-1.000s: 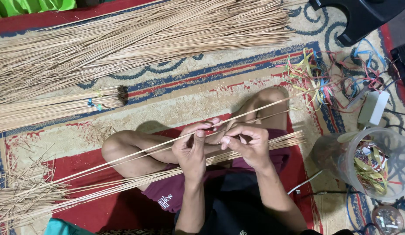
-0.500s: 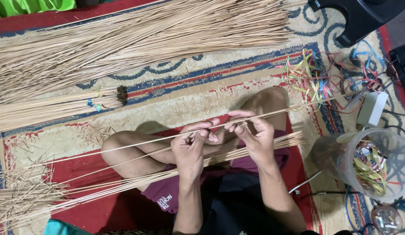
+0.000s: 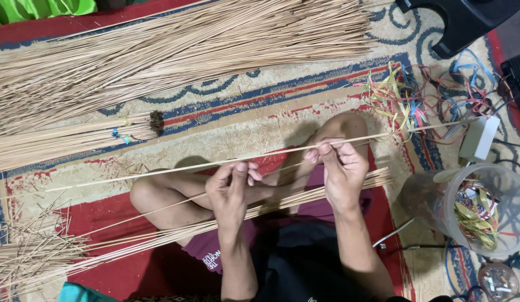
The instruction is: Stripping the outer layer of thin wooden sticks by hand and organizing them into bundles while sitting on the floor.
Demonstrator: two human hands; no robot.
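Note:
A long thin tan stick [image 3: 176,168] runs nearly level across the view, from the far left to beyond my right knee. My right hand [image 3: 341,168] pinches it near its right part. My left hand [image 3: 233,187] grips it closer to the middle, thumb on top. A second thin stick [image 3: 159,208] slants under my left hand. A bundle of similar sticks [image 3: 293,198] lies across my lap, fanning out to the lower left. I sit cross-legged on a patterned red and beige rug [image 3: 243,120].
A big pile of loose sticks [image 3: 176,50] covers the rug's far side, with a tied bundle [image 3: 75,140] at left. Coloured strips and wires [image 3: 416,95] lie at right, by a clear plastic container [image 3: 483,207] holding strips. A dark stool [image 3: 467,22] stands top right.
Both hands have lifted the single stick up and away from the lap bundle. My right hand has slid rightward along it, and the hands are now further apart.

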